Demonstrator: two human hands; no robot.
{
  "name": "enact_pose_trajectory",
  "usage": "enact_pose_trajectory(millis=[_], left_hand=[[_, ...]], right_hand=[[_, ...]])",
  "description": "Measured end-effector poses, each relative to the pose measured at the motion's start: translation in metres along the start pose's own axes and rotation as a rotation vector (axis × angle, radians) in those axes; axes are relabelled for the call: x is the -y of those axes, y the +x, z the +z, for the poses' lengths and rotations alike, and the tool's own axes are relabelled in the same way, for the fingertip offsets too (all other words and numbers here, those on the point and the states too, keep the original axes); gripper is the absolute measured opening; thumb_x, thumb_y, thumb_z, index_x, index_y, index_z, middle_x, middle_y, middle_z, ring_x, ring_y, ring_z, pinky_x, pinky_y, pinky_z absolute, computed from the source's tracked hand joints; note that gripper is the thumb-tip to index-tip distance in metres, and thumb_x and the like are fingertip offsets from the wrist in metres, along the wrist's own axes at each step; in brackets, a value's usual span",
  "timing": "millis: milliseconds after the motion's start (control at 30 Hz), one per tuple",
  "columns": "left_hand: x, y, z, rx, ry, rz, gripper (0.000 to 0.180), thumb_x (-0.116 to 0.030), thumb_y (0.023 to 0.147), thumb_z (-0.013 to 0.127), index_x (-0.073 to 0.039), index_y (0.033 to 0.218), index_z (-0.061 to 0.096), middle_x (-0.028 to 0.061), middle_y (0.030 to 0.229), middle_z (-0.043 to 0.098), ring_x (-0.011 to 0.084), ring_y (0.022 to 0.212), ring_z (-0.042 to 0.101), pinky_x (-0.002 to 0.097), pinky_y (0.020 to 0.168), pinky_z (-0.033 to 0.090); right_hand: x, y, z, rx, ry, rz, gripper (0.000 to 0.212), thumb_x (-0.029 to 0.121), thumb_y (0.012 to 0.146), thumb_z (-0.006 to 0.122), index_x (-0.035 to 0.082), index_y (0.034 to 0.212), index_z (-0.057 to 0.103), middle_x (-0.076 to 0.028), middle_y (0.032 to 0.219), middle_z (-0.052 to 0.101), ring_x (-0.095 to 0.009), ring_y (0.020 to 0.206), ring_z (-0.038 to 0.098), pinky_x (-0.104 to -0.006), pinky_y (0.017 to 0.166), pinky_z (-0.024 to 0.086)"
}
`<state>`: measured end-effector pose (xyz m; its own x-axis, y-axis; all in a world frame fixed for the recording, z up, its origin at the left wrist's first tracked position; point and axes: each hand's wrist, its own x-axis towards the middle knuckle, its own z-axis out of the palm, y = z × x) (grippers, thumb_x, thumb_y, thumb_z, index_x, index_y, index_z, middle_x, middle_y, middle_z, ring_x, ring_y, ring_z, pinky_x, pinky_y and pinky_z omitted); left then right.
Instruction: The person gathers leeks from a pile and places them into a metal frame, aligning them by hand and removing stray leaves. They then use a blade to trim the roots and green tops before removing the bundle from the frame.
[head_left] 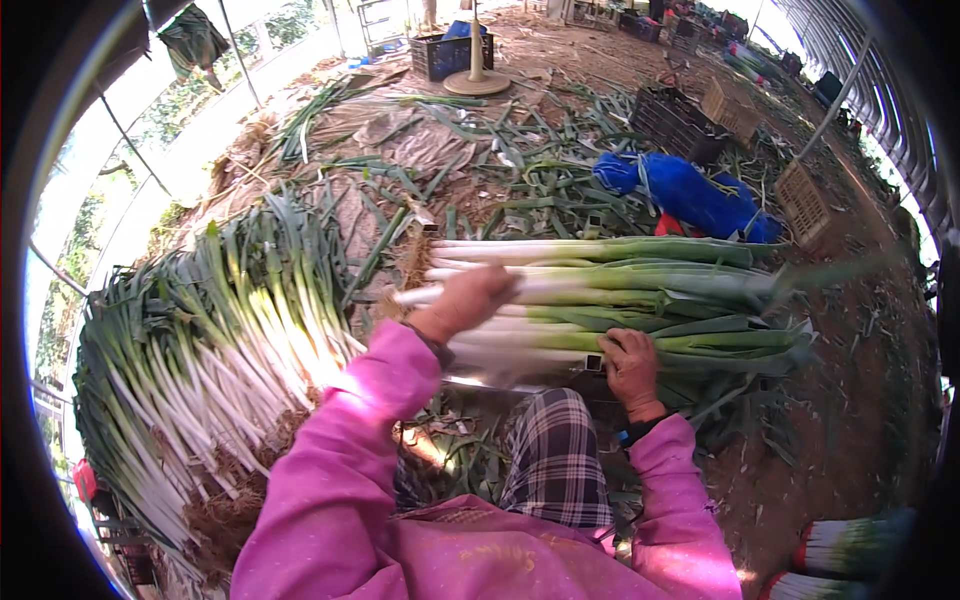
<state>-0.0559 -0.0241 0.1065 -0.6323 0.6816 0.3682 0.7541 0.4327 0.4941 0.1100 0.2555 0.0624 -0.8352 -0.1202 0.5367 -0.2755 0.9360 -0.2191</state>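
Observation:
In front of me a row of leeks point(600, 277) lies crosswise, white root ends to the left and green leaves to the right. My left hand point(468, 302) is over the white stalks, fingers curled round a leek whose root end sticks out beside the wrist; motion blurs it slightly. The far leaf tips at the right are smeared too. At the near side, my right hand point(630, 368) bends its fingers over the green part of the nearest leeks, beside a square metal tube end point(594, 363). Its fingertips are partly hidden.
A large heap of leeks point(200, 390) with roots on spreads at my left. Beyond the row are a blue mesh bag point(690, 190), dark crates point(670, 125), a brown crate point(803, 203) and a round-based stand point(477, 82). Bundled leeks point(845, 548) lie at lower right.

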Motion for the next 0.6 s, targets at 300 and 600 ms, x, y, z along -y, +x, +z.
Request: enact_pose_trajectory(millis=[300,600], left_hand=[[-0.035,-0.010,0.102,-0.247,0.070,-0.017,0.030,-0.025,0.083,0.067,-0.016,0.112,0.063,0.0083,0.087,0.058,0.0286,0.082,0.056,0.0405,0.076,0.044],[0.020,-0.039,0.082,-0.054,0.015,0.051,0.025,-0.030,0.087,0.060,-0.014,0.105,0.066,0.0074,0.084,0.058,0.0269,0.084,0.058,0.0414,0.078,0.042]], right_hand=[[-0.007,-0.006,-0.003,-0.028,-0.040,0.042,0.030,0.005,0.065,0.065,0.010,0.094,0.068,-0.006,0.099,0.061,-0.029,0.098,0.055,-0.0439,0.086,0.041],[0.003,-0.001,-0.004,0.070,0.029,0.085,0.031,0.008,0.066,0.067,0.011,0.097,0.068,-0.005,0.100,0.060,-0.029,0.099,0.055,-0.0439,0.084,0.042]])
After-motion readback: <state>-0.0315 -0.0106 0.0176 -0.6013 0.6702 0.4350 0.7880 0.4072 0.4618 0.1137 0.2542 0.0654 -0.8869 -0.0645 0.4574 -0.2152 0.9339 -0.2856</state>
